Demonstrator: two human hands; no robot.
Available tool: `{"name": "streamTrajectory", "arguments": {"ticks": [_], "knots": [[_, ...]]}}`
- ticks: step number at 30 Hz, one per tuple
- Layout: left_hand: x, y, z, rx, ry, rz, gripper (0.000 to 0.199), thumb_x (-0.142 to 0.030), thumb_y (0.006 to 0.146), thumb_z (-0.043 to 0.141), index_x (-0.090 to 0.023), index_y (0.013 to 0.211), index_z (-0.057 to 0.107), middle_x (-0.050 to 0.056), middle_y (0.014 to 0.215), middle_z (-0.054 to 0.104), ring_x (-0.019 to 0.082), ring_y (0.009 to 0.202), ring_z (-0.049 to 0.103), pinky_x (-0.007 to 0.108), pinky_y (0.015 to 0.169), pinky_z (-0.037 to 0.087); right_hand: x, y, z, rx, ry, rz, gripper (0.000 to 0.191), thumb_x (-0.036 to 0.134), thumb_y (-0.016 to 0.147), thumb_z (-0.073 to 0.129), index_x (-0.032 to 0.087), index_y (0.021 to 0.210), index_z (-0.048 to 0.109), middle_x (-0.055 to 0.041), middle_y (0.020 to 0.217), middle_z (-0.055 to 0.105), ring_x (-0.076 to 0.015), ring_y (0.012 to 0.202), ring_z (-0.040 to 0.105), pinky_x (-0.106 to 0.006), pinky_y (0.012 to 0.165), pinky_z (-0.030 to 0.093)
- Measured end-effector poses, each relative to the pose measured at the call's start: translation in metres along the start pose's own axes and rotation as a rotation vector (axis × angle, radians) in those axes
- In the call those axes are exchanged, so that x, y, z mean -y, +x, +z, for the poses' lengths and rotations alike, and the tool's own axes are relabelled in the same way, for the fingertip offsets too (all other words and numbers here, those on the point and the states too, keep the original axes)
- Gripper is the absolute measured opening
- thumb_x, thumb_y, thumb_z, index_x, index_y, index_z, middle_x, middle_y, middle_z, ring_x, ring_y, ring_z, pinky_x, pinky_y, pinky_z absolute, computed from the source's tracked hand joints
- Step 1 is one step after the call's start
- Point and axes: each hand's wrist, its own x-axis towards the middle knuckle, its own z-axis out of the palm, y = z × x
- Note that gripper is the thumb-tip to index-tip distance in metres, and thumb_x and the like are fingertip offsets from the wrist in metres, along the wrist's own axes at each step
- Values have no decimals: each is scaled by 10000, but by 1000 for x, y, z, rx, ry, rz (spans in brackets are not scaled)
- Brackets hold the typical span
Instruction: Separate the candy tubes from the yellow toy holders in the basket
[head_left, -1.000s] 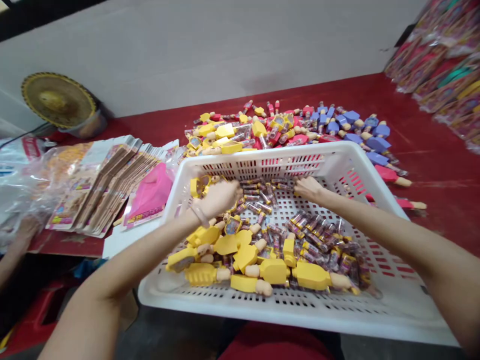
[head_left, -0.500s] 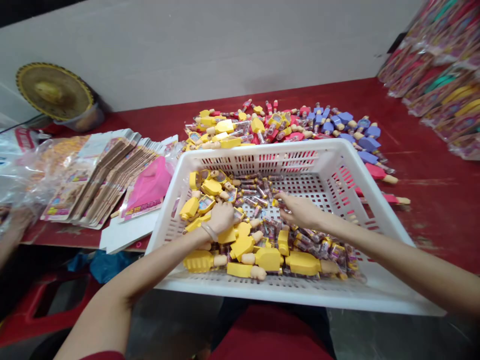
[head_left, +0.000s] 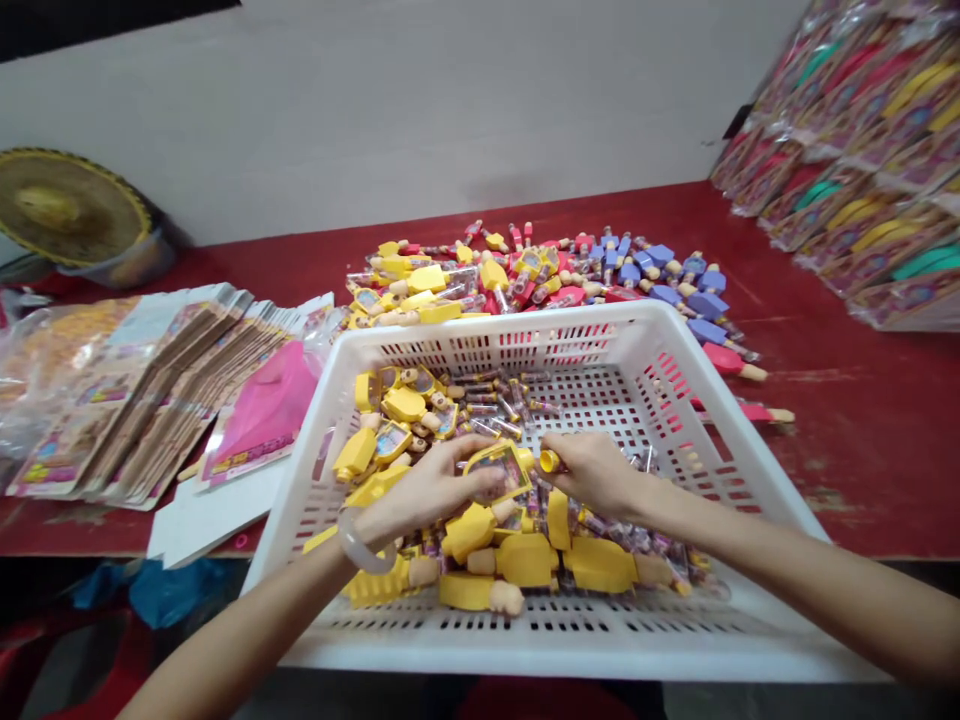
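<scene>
My left hand point(head_left: 431, 488), a pale bangle at its wrist, grips a yellow flat plastic case point(head_left: 517, 480) with a picture on its face. The case's narrow neck points right. My right hand point(head_left: 596, 472) is closed around a small piece with a round yellow end point(head_left: 551, 461), which faces that neck across a small gap. The rest of this piece is hidden in my fingers. Both hands are over a white slotted basket point(head_left: 757, 470). Below them lie yellow cases with beige knobbed ends point(head_left: 529, 560) and many small clear tubes point(head_left: 484, 409).
Behind the basket, yellow, red and purple pieces point(head_left: 630, 262) are heaped on the red table point(head_left: 862, 420). Stacked printed cards point(head_left: 161, 390) and a pink piece point(head_left: 270, 400) lie left. Bagged packs point(head_left: 847, 210) rise at right. A straw hat point(head_left: 60, 205) stands back left.
Both hands have risen from the pile and come closer together. My left hand now holds a yellow case, my right a small yellow-ended piece. The view has shifted; another person's hand at far left is gone.
</scene>
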Motion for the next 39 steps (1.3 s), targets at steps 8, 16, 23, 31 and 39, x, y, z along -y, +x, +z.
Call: {"name": "streamTrajectory", "arguments": {"ticks": [8, 16, 23, 31, 39], "knots": [[7, 1, 13, 104, -72, -60, 345, -464, 795, 650, -156, 949, 617, -16, 759, 587, 85, 570, 463, 192, 518, 370, 20, -8, -4, -36, -229, -242, 133, 85, 741, 472, 158, 720, 581, -49, 620, 600, -175, 561, 502, -308, 569, 263], [18, -3, 23, 120, 262, 84, 386, -471, 887, 504, -170, 1117, 580, 68, 910, 664, 132, 627, 566, 232, 574, 449, 31, -10, -8, 350, -92, 5, 102, 187, 771, 549, 154, 793, 643, -68, 696, 651, -195, 591, 559, -279, 525, 277], [28, 0, 12, -11, 574, 302, 350, -391, 901, 529, -175, 1174, 565, 75, 1101, 661, 212, 960, 624, 308, 813, 482, 20, -3, -20, 404, 87, -56, 62, 184, 826, 568, 153, 836, 620, -37, 731, 634, -162, 629, 545, -246, 548, 315], [42, 8, 9, -44, 873, 553, 353, -205, 862, 512, -167, 1212, 538, 75, 1076, 663, 202, 878, 635, 300, 736, 489, 20, -8, -5, 551, 311, 72, 171, 303, 844, 611, 147, 773, 612, -9, 652, 564, -143, 581, 490, -234, 524, 305], [31, 20, -18, -370, 1065, 424, 285, -223, 841, 569, -205, 1125, 571, 39, 978, 675, 188, 832, 646, 271, 683, 501, -40, 21, -6, 492, 666, 208, 736, 529, 747, 718, 149, 1322, 461, -52, 990, 624, -188, 809, 575, -241, 636, 438]]}}
